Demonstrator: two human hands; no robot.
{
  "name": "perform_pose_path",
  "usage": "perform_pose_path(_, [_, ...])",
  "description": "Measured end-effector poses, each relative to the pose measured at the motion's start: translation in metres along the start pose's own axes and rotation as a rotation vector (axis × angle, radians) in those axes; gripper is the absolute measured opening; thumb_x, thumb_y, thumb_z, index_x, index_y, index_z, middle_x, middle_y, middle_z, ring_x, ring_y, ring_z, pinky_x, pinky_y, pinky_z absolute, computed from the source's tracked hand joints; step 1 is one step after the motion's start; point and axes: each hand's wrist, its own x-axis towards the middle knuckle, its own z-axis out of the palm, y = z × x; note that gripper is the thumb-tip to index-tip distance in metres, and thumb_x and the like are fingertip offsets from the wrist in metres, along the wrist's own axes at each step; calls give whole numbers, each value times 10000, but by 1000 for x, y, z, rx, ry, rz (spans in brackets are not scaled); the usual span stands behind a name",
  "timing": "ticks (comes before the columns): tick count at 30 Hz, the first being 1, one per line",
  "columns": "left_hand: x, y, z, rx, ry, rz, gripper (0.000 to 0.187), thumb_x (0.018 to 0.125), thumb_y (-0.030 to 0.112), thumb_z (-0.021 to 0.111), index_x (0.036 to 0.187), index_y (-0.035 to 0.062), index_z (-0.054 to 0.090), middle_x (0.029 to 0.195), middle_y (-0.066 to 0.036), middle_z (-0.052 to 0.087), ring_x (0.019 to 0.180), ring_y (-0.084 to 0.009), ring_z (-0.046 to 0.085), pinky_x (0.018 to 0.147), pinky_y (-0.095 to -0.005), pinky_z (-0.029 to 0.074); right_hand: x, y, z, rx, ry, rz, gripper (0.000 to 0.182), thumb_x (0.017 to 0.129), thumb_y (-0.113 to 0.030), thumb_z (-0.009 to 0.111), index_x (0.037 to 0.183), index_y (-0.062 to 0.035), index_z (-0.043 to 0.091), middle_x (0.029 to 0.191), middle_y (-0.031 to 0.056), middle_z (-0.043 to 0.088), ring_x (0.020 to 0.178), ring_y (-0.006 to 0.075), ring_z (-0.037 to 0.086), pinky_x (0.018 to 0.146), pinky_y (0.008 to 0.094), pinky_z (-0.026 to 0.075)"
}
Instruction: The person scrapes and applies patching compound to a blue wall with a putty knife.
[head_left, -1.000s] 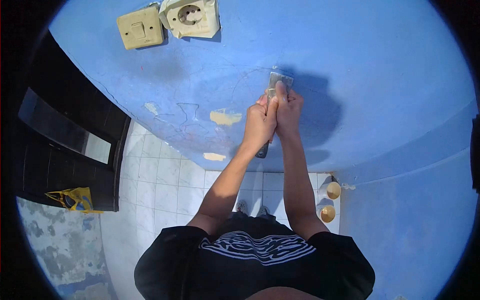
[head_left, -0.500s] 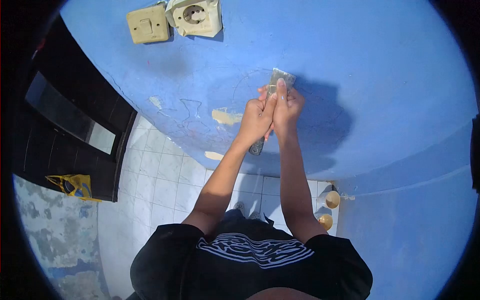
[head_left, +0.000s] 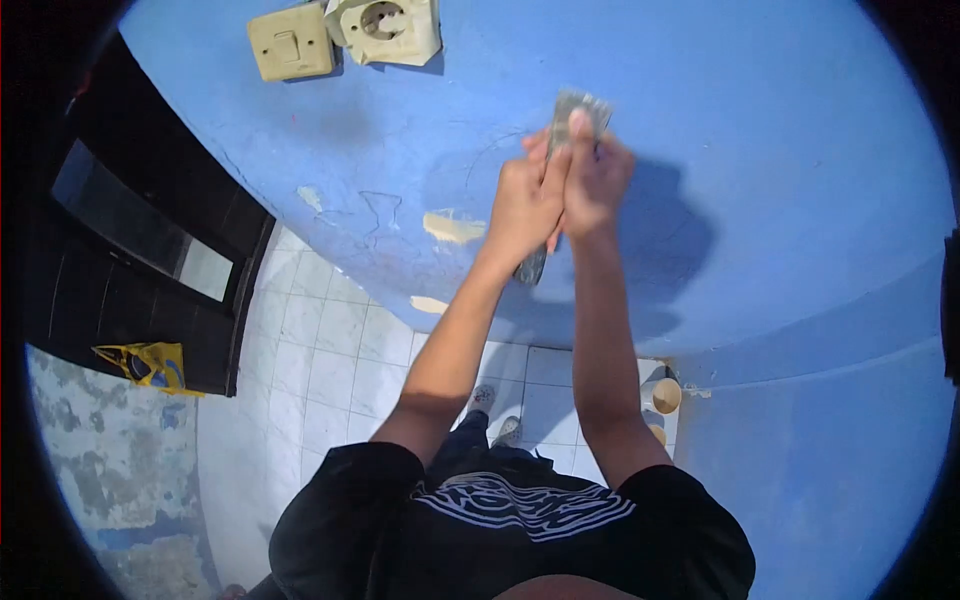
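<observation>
Both hands are closed around a putty knife (head_left: 532,267) with a dark handle and a wide, flat blade. My left hand (head_left: 525,208) wraps the handle, whose end sticks out below it. My right hand (head_left: 595,190) grips higher up, with its thumb laid along the blade, slightly blurred. The blade points up and overlaps the blue wall (head_left: 780,200) in this view. To the left of the hands, a cream patch (head_left: 452,227) of bare wall shows among thin dark scribbles.
A light switch (head_left: 290,45) and a loose-looking socket (head_left: 385,30) are on the wall at upper left. Below lies a white tiled floor (head_left: 330,345). Cups (head_left: 665,395) stand in the right corner. A yellow bag (head_left: 150,365) hangs by the dark door (head_left: 130,270).
Both hands and the putty knife have moved up the wall and slightly to the right. More of my shoes shows below.
</observation>
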Motion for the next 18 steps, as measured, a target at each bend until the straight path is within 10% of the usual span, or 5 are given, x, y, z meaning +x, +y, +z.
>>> perform_pose_path(18, [-33,-60,-6,-15,24,-155,543,1036,239,471,555,-2,543,409,-73,491,293,-141,463,298,-289,342,-30,62,-18,-81,6,56,432,1011,-257,513,711,25,645,683,124,673,599,158,634,575,301,520])
